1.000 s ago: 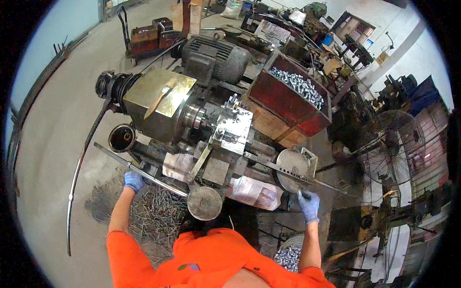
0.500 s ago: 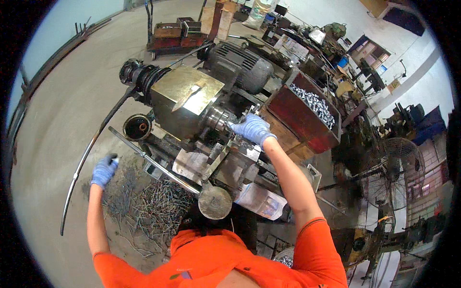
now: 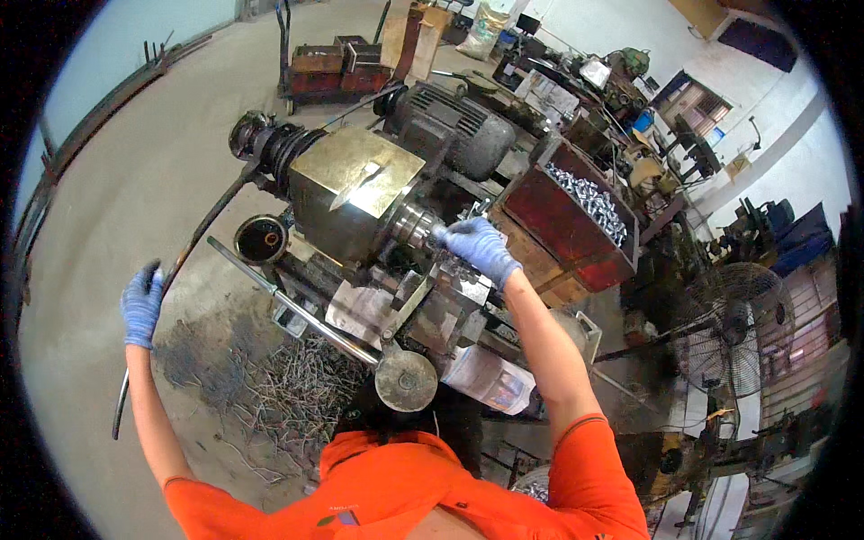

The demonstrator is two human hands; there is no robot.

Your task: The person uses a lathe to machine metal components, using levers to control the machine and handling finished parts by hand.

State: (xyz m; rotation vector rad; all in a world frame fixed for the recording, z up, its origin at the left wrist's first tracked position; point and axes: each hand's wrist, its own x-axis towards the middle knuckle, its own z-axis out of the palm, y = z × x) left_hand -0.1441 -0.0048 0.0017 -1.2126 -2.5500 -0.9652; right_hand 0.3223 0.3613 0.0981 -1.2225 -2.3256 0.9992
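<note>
Up at the lathe [image 3: 360, 202], the right hand [image 3: 481, 249] reaches to the chuck [image 3: 416, 225] at the end of the brass-coloured headstock, its blue-gloved fingers [image 3: 459, 236] curled together over something small at the chuck's mouth. Whether they pinch a workpiece or only press on the chuck face I cannot tell; the glove hides it. The left hand [image 3: 142, 304] is out wide on that side, fingers wrapped around the long dark lever [image 3: 193, 247] that curves from the machine's rear end down toward the floor.

Just right of the chuck stands the red bin [image 3: 567, 229] of small shiny metal parts [image 3: 589, 198], within easy reach of the right arm. A steel bar [image 3: 288, 301] runs along the lathe's near edge to a round handwheel [image 3: 406, 380], and grey swarf [image 3: 270, 396] lies heaped on the floor below.

Judging from this, the step is seating a piece in the chuck while the lever controls the grip. Done well, it would mean pushing the piece straight and fully home, holding it square to the spindle, working the lever in one firm stroke, and keeping the fingertips off the chuck's rim. The loose glove near a spindle looks like the main hazard.
</note>
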